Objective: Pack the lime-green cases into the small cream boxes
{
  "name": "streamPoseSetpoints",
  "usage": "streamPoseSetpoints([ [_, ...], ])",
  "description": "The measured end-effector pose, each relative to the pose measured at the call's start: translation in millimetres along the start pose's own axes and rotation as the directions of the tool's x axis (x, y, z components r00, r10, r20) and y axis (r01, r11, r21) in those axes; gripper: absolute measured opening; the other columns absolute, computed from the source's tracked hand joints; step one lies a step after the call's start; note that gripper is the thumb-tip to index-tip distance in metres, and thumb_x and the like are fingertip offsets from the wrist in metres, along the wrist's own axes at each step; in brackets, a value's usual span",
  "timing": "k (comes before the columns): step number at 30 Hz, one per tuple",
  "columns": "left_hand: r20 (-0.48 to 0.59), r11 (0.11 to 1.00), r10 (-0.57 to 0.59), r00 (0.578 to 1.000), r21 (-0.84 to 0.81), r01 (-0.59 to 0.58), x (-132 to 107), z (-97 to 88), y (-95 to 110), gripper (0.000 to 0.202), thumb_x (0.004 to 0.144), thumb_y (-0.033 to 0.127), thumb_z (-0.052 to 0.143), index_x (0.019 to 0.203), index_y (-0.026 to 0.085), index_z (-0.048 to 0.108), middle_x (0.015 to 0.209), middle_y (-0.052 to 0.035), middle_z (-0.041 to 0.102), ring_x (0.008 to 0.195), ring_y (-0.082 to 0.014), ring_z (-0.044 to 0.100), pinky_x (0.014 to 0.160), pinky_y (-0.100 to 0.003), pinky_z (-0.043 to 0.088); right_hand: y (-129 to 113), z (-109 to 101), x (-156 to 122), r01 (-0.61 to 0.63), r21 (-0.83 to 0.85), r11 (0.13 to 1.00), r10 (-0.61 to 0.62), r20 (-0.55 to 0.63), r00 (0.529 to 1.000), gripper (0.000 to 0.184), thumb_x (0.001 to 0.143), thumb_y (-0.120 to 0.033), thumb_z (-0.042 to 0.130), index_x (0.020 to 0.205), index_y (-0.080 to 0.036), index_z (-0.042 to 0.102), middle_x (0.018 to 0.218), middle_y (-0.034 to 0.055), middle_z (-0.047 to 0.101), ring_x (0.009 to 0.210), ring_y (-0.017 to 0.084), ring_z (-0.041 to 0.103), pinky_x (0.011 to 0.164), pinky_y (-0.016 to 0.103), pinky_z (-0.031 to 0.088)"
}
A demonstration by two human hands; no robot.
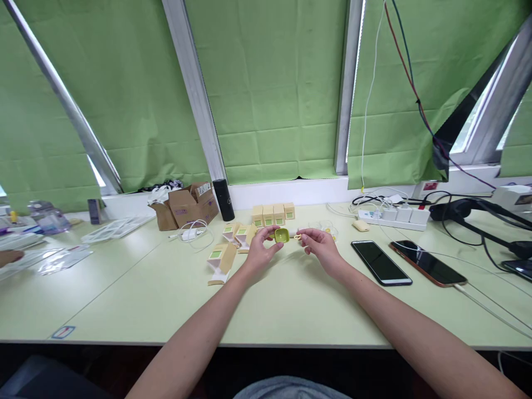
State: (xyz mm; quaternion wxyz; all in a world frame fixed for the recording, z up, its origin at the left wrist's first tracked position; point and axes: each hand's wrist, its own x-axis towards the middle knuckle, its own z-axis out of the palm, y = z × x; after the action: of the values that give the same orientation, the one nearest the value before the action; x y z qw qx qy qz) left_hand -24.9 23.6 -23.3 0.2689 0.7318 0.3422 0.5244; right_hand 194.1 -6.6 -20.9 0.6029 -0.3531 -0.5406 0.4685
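Observation:
Between my hands, above the table, is a small olive-green square cup-like piece (pixel 281 235), its hollow side facing me. My left hand (pixel 262 246) pinches its left edge between thumb and fingers. With thumb and fingertips my right hand (pixel 319 247) grips a small pale-yellow loop (pixel 297 237) just right of the green piece; whether the two are joined I cannot tell. Left of my left hand lie opened small cardboard boxes (pixel 222 257) with green squares on them. Behind my hands, several closed small boxes (pixel 268 215) stand in a row.
A black cylinder (pixel 223 199) and a brown carton (pixel 193 204) stand at the back left, near a coiled white cable (pixel 192 234). Two phones (pixel 381 262) (pixel 428 262) lie at right, before a power strip (pixel 393 217) and black headgear (pixel 482 221). Part of another person's hand (pixel 10 256) shows far left.

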Motion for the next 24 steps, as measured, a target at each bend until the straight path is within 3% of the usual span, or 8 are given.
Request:
streamPoseSetpoints([
  [7, 0.002, 1.0, -0.006, 1.0, 0.009, 0.006, -0.5, 0.5, -0.1, 0.044, 0.082, 0.029, 0.081, 0.124, 0.023, 0.069, 0.132, -0.0124, 0.069, 0.119, -0.0266, 0.066, 0.102, -0.043, 0.052, 1.6, -3.8, 1.2, -0.113, 0.098, 0.989, 0.119, -0.063, 0.991, 0.049, 0.068, -0.063, 0.086, 0.087, -0.019, 0.076, 0.083, 0.0055, 0.069, 0.07, 0.014, 0.056, 0.054, 0.024, 0.041],
  [13, 0.006, 1.0, -0.005, 1.0, 0.03, 0.005, -1.8, 1.3, 0.6, 0.043, 0.083, 0.031, 0.081, 0.124, 0.023, 0.07, 0.133, -0.0119, 0.068, 0.116, -0.0254, 0.066, 0.103, -0.044, 0.051, 7.8, -10.1, 5.6, -0.188, 0.071, 0.98, 0.195, -0.117, 0.974, 0.057, 0.066, -0.072, 0.083, 0.079, -0.019, 0.07, 0.075, 0.0051, 0.068, 0.059, 0.012, 0.053, 0.048, 0.023, 0.036],
  [19, 0.009, 0.999, 0.001, 1.0, 0.045, -0.002, -2.9, 1.9, 0.6, 0.043, 0.084, 0.032, 0.08, 0.125, 0.023, 0.07, 0.132, -0.012, 0.068, 0.117, -0.0257, 0.064, 0.102, -0.044, 0.052, 6.1, -9.9, 5.6, -0.205, 0.064, 0.977, 0.212, -0.131, 0.969, 0.06, 0.063, -0.075, 0.085, 0.078, -0.019, 0.069, 0.074, 0.0051, 0.069, 0.056, 0.011, 0.05, 0.045, 0.022, 0.035],
  [24, 0.014, 0.998, -0.008, 1.0, 0.066, 0.007, -3.4, 1.8, 1.8, 0.043, 0.084, 0.031, 0.08, 0.125, 0.023, 0.07, 0.132, -0.0118, 0.067, 0.115, -0.0256, 0.064, 0.102, -0.044, 0.051, -1.7, -5.7, 1.9, -0.128, 0.078, 0.989, 0.136, -0.108, 0.985, 0.059, 0.062, -0.072, 0.086, 0.083, -0.018, 0.071, 0.071, 0.0006, 0.065, 0.055, 0.01, 0.051, 0.046, 0.022, 0.038],
])
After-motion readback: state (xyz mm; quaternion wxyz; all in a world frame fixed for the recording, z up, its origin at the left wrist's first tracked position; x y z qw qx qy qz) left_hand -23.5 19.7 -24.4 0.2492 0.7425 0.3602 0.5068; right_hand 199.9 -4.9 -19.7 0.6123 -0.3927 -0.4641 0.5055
